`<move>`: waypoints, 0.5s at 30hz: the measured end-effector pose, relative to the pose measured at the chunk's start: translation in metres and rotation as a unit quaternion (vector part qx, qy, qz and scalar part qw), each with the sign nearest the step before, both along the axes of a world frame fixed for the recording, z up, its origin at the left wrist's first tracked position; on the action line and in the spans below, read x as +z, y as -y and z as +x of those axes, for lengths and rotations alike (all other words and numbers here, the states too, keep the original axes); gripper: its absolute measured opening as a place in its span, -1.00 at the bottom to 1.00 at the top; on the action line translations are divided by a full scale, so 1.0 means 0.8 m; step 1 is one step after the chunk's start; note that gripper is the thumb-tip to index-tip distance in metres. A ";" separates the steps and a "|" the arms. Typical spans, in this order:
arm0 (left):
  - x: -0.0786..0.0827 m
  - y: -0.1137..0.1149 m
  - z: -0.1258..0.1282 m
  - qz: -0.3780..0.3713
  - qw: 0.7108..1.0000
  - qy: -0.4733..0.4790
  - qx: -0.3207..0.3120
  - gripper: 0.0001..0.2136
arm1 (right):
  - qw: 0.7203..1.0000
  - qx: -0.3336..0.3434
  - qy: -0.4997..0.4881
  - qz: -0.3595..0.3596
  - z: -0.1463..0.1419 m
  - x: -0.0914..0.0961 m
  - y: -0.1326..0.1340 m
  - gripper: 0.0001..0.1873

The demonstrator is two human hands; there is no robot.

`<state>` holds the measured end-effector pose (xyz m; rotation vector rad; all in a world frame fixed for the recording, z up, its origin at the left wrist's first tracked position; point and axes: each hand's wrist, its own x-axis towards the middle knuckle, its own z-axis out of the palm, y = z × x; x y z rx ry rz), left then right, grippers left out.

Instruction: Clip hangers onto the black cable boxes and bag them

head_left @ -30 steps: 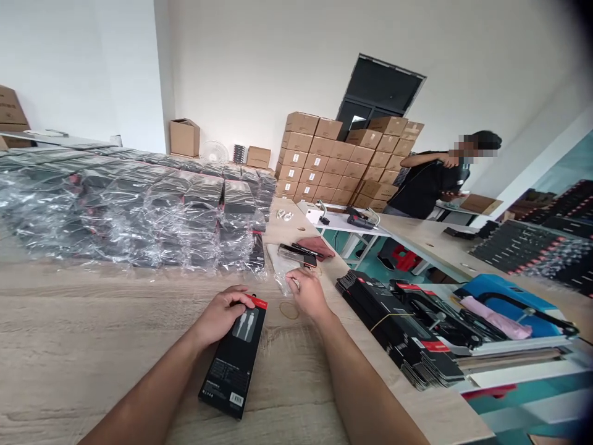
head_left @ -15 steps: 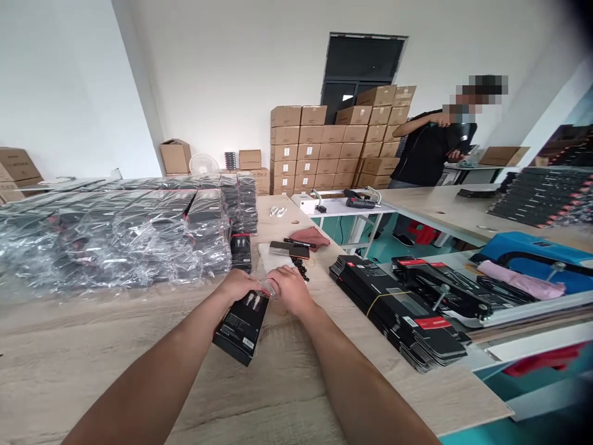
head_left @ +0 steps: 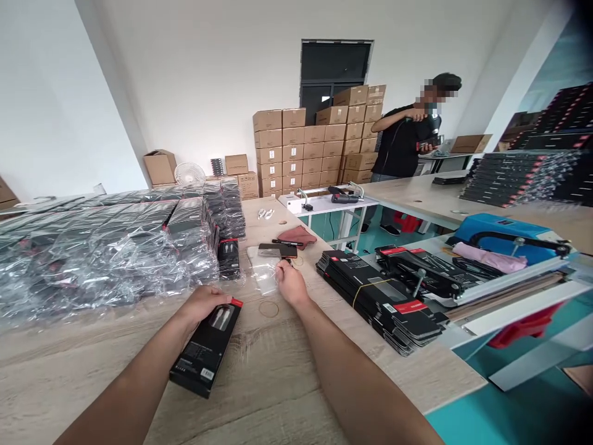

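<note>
My left hand (head_left: 206, 306) is closed on the upper end of a slim black retail box (head_left: 204, 352). The box has a red tab and a window showing white cable plugs, and it is tilted over the table. To the right, my right hand (head_left: 291, 283) is closed, its fingertips pinching the edge of clear plastic film (head_left: 265, 272) that looks like a bag. Behind those fingers lies a dark flat phone-like device (head_left: 277, 250), partly covered by the film. A thin rubber band (head_left: 269, 308) rests on the wood between my hands.
Plastic-wrapped black boxes (head_left: 139, 247) fill the left, with one box (head_left: 228, 256) at their end. A banded stack of flat cartons (head_left: 380, 303) lies right, before a blue sealing machine (head_left: 514, 238). A pen (head_left: 287, 242) and brown cloth (head_left: 299, 236) lie beyond. A co-worker (head_left: 407, 136) stands behind.
My hands have moved apart. My left hand has brought the box left and nearer; my right hand has left the box's top and is at the film. The view has turned right.
</note>
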<state>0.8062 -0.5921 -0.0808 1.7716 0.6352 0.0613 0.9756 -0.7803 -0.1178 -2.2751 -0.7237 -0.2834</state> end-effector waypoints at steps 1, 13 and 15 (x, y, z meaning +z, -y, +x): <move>0.007 -0.004 -0.008 -0.037 0.999 0.007 -0.006 -0.63 | 1.000 0.005 0.001 -0.004 -0.001 -0.001 -0.001 -0.82; 0.002 0.059 0.054 -0.212 0.968 0.058 -0.122 -0.70 | 0.998 0.046 0.017 0.028 0.002 -0.005 -0.001 -0.80; -0.011 0.061 0.059 -0.202 0.970 0.056 -0.121 -0.73 | 0.997 0.021 0.012 0.072 0.012 -0.001 0.005 -0.77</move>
